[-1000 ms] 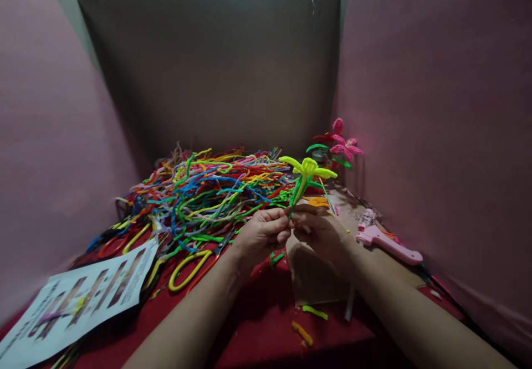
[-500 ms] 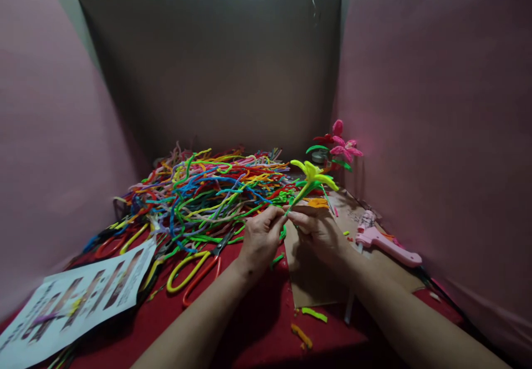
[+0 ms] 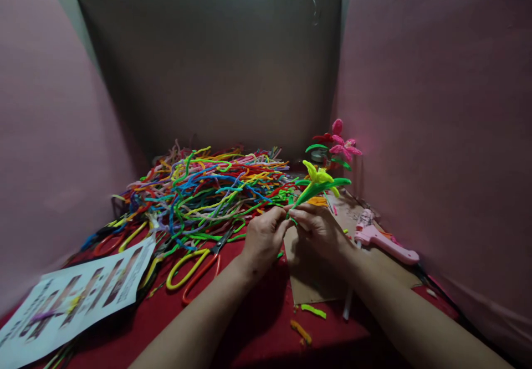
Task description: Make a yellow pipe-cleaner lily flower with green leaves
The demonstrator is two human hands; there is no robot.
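Observation:
A pipe-cleaner flower [image 3: 319,177] with yellow petals and green leaves leans up and to the right above my hands. My right hand [image 3: 318,226] pinches its green stem just below the leaves. Fingertips of my left hand [image 3: 266,235] are pressed together at the lower end of the same stem, close against the right fingers. The bottom of the stem is partly hidden by the fingers. Beneath my right hand lies a piece of brown cardboard [image 3: 310,280].
A tangled heap of coloured pipe cleaners [image 3: 216,191] fills the back left. Scissors [image 3: 203,264] lie left of my hands, with a printed sheet [image 3: 78,302] farther left. A pink glue gun [image 3: 386,244] rests at right. Pink pipe-cleaner flowers [image 3: 346,148] stand behind.
The flower has turned about its stem, so its green leaves now face me and one sticks out to the right. Both hands stay at nearly the same place.

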